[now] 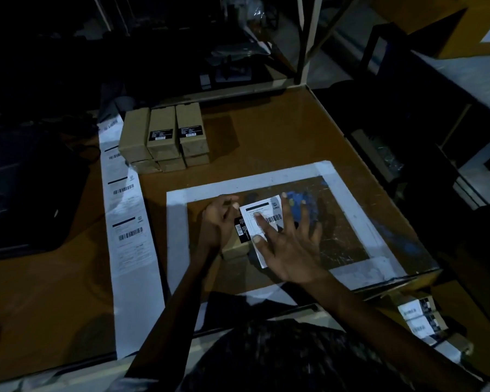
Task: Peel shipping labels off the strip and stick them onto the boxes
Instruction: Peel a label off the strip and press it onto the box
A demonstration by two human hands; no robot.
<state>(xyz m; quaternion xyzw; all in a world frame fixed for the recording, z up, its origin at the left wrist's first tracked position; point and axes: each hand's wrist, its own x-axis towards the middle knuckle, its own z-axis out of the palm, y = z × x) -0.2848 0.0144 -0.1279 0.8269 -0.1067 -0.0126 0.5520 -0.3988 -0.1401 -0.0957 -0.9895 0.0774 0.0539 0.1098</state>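
A small brown box [232, 248] lies inside the white-taped square [255, 181] on the table. A white shipping label [262, 213] with a barcode lies on its top. My right hand [289, 244] is spread flat, its fingers pressing the label down. My left hand [219, 222] holds the box's left side with curled fingers, beside a black product sticker [241, 229]. The long white label strip [128, 222] runs down the table's left part, with several labels on it.
A stack of brown boxes [164, 140] stands at the back of the table. Dark equipment [26, 193] sits far left. Labelled boxes [419, 318] lie below the table's right edge. Shelving frames rise behind and to the right.
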